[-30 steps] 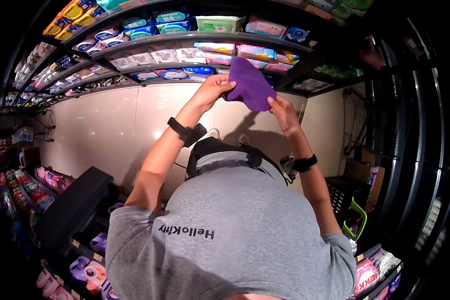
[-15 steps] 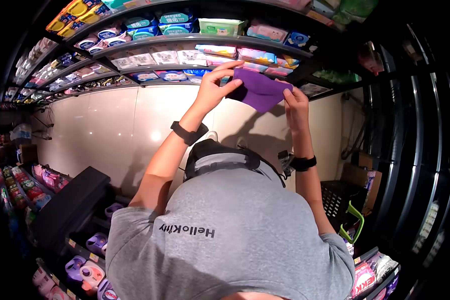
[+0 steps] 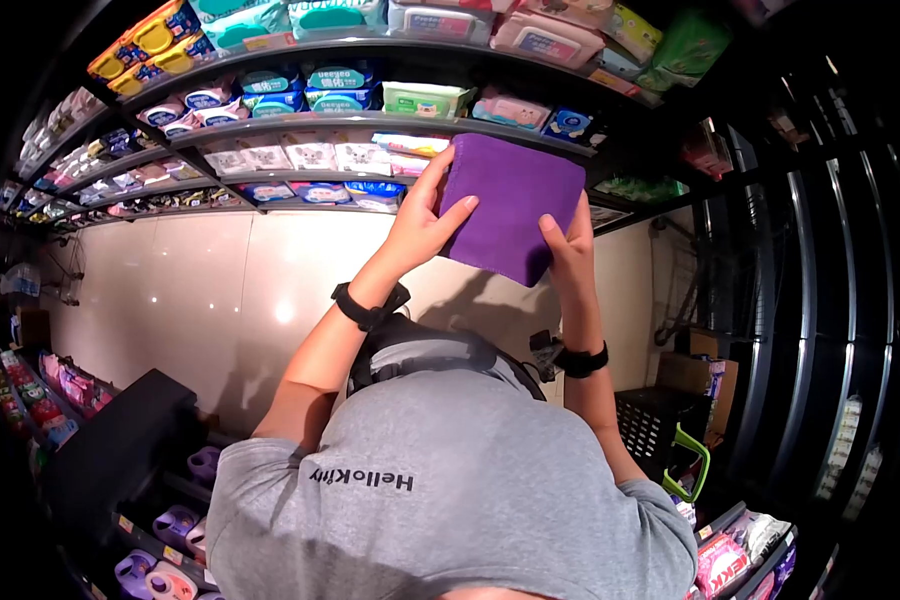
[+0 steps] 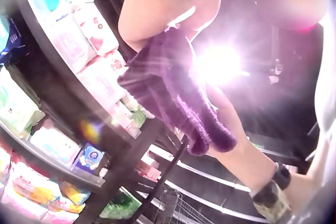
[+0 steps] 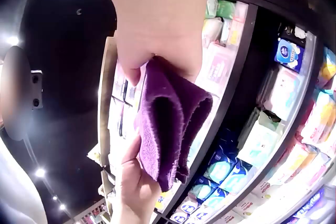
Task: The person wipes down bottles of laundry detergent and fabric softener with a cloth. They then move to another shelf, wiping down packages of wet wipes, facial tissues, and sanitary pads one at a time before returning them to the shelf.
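Note:
A purple cloth (image 3: 510, 205), folded to a rough square, is held up in front of the body between both hands. My left hand (image 3: 422, 222) grips its left edge, thumb on the near face and fingers behind. On the right side, my right hand (image 3: 572, 252) grips the lower right edge, thumb likewise on the near face. The left wrist view shows the cloth (image 4: 168, 87) in soft, fuzzy layers below the left hand (image 4: 168, 3). From the right wrist, the folded layers of the cloth (image 5: 168, 119) gape apart under the right hand (image 5: 160, 29).
Shelves (image 3: 300, 122) of packaged wipes stand just beyond the hands. A black basket with a green handle (image 3: 692, 465) is at the lower right, near cardboard boxes (image 3: 685, 372). Bottles (image 3: 170, 525) line a shelf at lower left. Pale floor (image 3: 190, 290) lies beneath the arms.
The purple cloth was bunched and sagging between the hands; now it is spread into a flat folded square facing the head camera. The view has tilted up, showing more upper shelf.

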Motion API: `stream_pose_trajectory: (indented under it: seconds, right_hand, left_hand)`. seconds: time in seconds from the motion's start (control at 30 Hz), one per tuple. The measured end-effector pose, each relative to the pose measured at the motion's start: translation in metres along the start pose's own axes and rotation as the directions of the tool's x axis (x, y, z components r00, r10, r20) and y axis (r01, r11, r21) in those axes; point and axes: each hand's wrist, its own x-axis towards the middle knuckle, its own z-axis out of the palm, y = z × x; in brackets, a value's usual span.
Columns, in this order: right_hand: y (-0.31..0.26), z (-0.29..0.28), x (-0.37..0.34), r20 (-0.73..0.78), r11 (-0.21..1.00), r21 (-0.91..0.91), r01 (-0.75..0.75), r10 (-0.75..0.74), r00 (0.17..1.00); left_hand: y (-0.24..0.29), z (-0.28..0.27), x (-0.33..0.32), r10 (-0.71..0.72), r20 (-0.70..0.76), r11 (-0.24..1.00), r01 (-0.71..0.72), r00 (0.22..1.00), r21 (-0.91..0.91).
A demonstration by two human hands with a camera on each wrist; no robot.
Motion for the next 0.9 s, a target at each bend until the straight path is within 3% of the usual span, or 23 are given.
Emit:
stream_pose_trajectory:
  seconds: [0.03, 0.13, 0.17, 0.27, 0.33, 0.4, 0.47, 0.53, 0.6, 0.63, 0.7, 0.73, 0.8, 0.9]
  right_hand:
    - [0.004, 0.001, 0.004, -0.008, 0.997, -0.071, 0.026, -0.027, 1.0]
    - [0.001, 0.009, 0.005, -0.081, 0.997, 0.051, -0.062, 0.066, 0.995]
    - [0.005, 0.01, 0.006, -0.094, 0.999, 0.053, 0.002, 0.003, 0.996]
    - [0.021, 0.007, 0.005, -0.077, 0.998, -0.056, 0.016, -0.02, 0.997]
    - [0.038, -0.005, 0.004, -0.002, 0.973, -0.194, -0.124, 0.126, 0.992]
    - [0.05, -0.008, 0.003, 0.005, 0.952, -0.104, -0.287, 0.289, 0.957]
    - [0.048, 0.002, 0.003, -0.021, 0.96, 0.0, -0.281, 0.281, 0.959]
    - [0.05, 0.0, 0.003, -0.038, 0.944, 0.005, -0.329, 0.329, 0.943]
    - [0.053, -0.006, 0.006, -0.05, 0.94, 0.027, -0.339, 0.34, 0.939]
    - [0.054, -0.01, 0.01, -0.056, 0.949, -0.045, -0.312, 0.31, 0.949]
    - [0.056, -0.02, 0.021, -0.075, 0.947, -0.092, -0.308, 0.302, 0.95]
    - [0.06, -0.028, 0.028, -0.081, 0.956, -0.189, -0.224, 0.212, 0.974]
    - [0.072, -0.044, 0.043, -0.099, 0.948, -0.29, -0.134, 0.109, 0.989]
    - [0.061, -0.07, 0.071, -0.234, 0.894, -0.421, -0.152, 0.055, 0.971]
  left_hand:
    - [0.002, 0.001, 0.002, 0.007, -0.008, 1.0, -0.007, 1.0, -0.004]
    - [-0.009, -0.006, 0.003, 0.047, -0.007, 0.995, -0.046, 0.999, 0.089]
    - [-0.01, -0.006, 0.002, 0.013, -0.017, 0.997, -0.012, 1.0, 0.082]
    - [-0.011, -0.008, 0.001, -0.019, -0.078, 1.0, 0.02, 0.997, 0.018]
    - [-0.017, -0.016, 0.0, -0.026, -0.095, 0.999, 0.028, 0.995, 0.027]
    - [-0.022, -0.037, 0.006, 0.009, 0.166, 0.926, -0.071, 0.986, 0.371]
    - [-0.015, -0.035, 0.009, -0.153, 0.148, 0.96, 0.111, 0.977, 0.258]
    - [-0.015, -0.037, 0.014, -0.301, 0.262, 0.939, 0.236, 0.917, 0.251]
    - [-0.025, -0.034, 0.019, -0.365, 0.262, 0.926, 0.32, 0.893, 0.199]
    - [-0.036, -0.035, 0.021, -0.4, 0.261, 0.912, 0.354, 0.878, 0.206]
    - [-0.054, -0.031, 0.028, -0.373, 0.18, 0.918, 0.335, 0.91, 0.21]
    - [-0.058, -0.025, 0.037, -0.366, 0.122, 0.922, 0.342, 0.922, 0.181]
    - [-0.063, -0.014, 0.059, -0.258, 0.102, 0.907, 0.204, 0.961, 0.368]
    - [-0.069, 0.021, 0.107, -0.023, 0.164, 0.819, -0.075, 0.986, 0.569]
